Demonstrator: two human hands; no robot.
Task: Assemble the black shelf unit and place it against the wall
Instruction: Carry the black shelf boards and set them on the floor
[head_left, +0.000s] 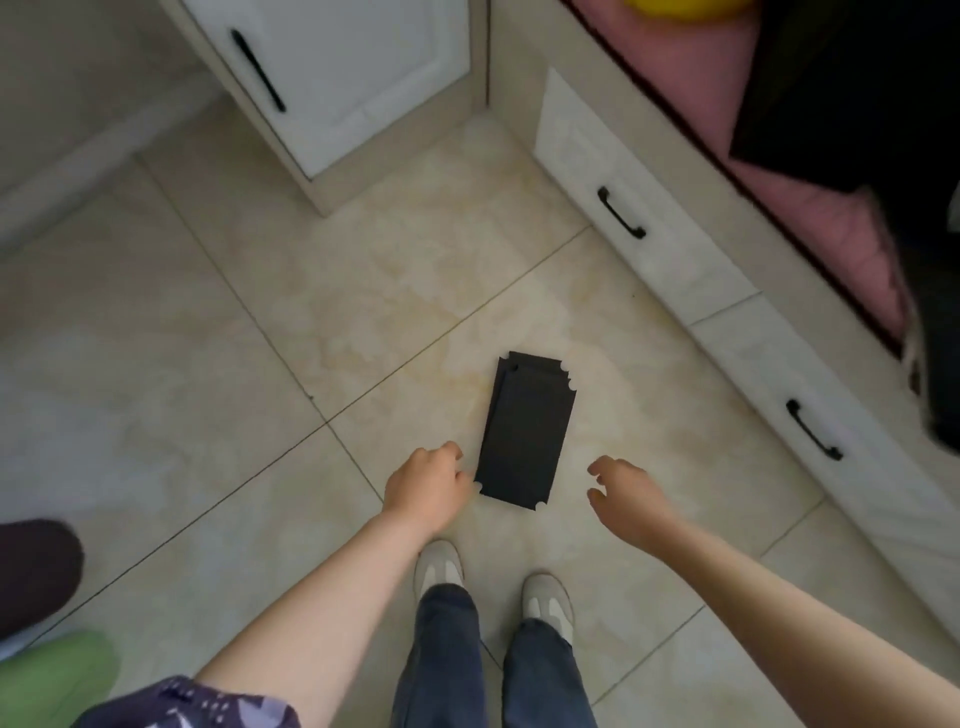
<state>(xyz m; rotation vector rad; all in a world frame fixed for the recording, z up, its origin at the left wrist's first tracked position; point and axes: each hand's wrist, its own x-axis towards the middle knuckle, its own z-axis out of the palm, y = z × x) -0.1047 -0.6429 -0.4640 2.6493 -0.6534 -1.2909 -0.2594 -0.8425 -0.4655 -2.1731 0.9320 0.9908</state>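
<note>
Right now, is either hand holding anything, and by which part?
Right hand holds nothing, fingers spread. Left hand is curled at the near-left corner of the black panels; whether it grips them cannot be told.

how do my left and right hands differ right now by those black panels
The left hand has curled fingers; the right hand has them spread. The left hand sits at the lower left edge of the black panels, contact unclear; the right hand is clear of their right side. Both are bare and reach forward.
</note>
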